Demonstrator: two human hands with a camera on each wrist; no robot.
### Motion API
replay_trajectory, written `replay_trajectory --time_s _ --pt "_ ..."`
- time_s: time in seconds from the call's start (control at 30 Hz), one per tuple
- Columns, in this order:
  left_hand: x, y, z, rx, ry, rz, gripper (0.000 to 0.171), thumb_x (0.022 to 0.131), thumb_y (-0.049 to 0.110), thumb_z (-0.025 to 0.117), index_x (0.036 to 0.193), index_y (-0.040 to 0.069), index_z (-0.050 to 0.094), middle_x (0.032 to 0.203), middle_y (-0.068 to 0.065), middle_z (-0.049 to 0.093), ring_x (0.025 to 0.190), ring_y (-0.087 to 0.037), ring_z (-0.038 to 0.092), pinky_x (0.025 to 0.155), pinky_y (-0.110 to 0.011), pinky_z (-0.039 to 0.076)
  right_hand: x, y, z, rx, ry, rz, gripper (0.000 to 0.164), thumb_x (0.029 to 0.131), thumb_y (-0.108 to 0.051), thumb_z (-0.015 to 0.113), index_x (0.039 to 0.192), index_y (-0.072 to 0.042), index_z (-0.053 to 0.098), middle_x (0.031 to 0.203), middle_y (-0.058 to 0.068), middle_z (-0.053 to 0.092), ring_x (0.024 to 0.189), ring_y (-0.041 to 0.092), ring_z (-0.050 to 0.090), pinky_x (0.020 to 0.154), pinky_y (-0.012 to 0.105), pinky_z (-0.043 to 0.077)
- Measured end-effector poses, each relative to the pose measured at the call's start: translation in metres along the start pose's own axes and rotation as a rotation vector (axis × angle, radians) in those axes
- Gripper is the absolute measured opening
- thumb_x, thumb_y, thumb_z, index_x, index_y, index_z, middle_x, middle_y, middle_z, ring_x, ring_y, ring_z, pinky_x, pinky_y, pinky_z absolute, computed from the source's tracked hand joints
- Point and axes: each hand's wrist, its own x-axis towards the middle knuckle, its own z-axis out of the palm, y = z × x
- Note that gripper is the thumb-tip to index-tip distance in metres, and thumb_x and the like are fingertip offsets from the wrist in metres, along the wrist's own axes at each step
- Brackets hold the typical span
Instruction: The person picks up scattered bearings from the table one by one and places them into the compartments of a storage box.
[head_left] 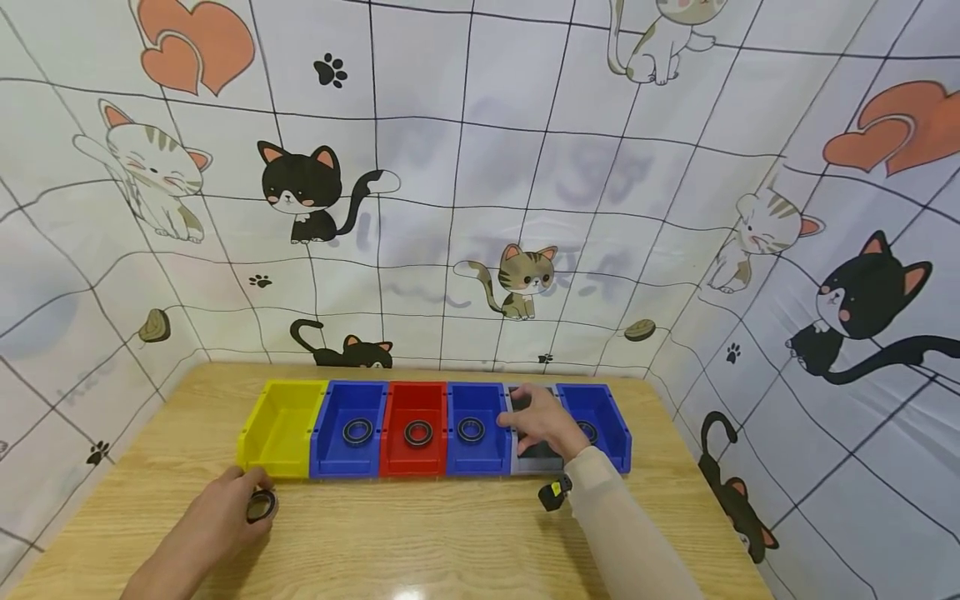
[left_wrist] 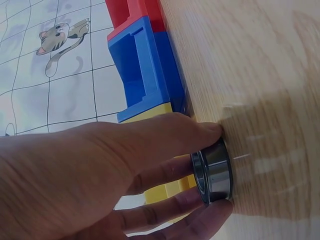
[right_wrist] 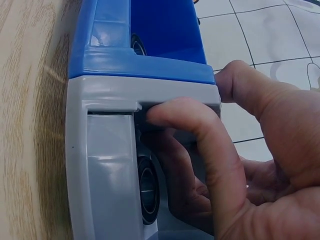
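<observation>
From the head view, the left hand [head_left: 217, 521] is pinching a dark ring [head_left: 262, 505] on the table [head_left: 420, 542], just in front of the yellow bin [head_left: 279, 429], while the right hand [head_left: 546, 423] is reaching into the grey bin [head_left: 534, 463], four bins right of the yellow one. At the left wrist, the ring [left_wrist: 212, 171] is standing on edge between thumb and fingers [left_wrist: 195, 217], its rim touching the wood. At the right wrist, curled fingers [right_wrist: 200, 145] are closing round a second ring [right_wrist: 148, 196] inside the grey bin [right_wrist: 105, 170].

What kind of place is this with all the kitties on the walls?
Probably a small sorting booth set up for practice, not a home room. A wooden table holds a row of coloured bins with metal rings in them, and cat-print cloth hangs around it.
</observation>
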Motion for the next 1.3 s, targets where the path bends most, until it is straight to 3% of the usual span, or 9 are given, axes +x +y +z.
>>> replay_trajectory --time_s 0.47,0.73,1.13,1.3 --pt "0.002 0.0 0.001 0.01 -0.02 -0.014 0.031 0.084 0.01 0.098 0.106 0.003 0.077 0.099 -0.014 0.07 0.086 -0.024 0.067 0.076 -0.047 0.062 -0.001 -0.002 0.0 -0.007 -0.001 0.014 0.07 0.1 -0.019 0.09 0.162 -0.006 0.059 0.121 0.02 0.076 0.065 0.023 0.075 0.076 0.053 0.074" --pt "0.008 0.003 0.0 -0.009 -0.084 -0.054 0.033 0.084 0.014 0.099 0.108 0.003 0.078 0.1 -0.012 0.07 0.087 -0.024 0.064 0.079 -0.048 0.062 0.0 -0.001 -0.001 0.0 -0.007 0.0 0.069 0.1 -0.02 0.09 0.161 -0.007 0.06 0.114 0.018 0.076 0.057 0.02 0.073 0.079 0.056 0.074" --pt "0.016 0.013 -0.007 -0.003 0.015 0.01 0.04 0.08 0.016 0.101 0.107 0.001 0.077 0.095 -0.012 0.067 0.082 -0.023 0.059 0.072 -0.044 0.056 -0.002 0.0 -0.003 0.001 -0.009 0.0 0.069 0.101 -0.019 0.09 0.161 -0.006 0.059 0.113 0.017 0.077 0.058 0.02 0.072 0.081 0.058 0.074" --pt "0.025 0.016 -0.012 -0.015 0.042 0.023 0.043 0.079 0.014 0.103 0.111 -0.001 0.076 0.098 -0.015 0.069 0.083 -0.024 0.062 0.073 -0.047 0.06 -0.002 0.001 -0.002 0.001 -0.016 -0.004 0.068 0.101 -0.02 0.09 0.161 -0.005 0.06 0.114 0.017 0.078 0.061 0.019 0.073 0.083 0.058 0.074"
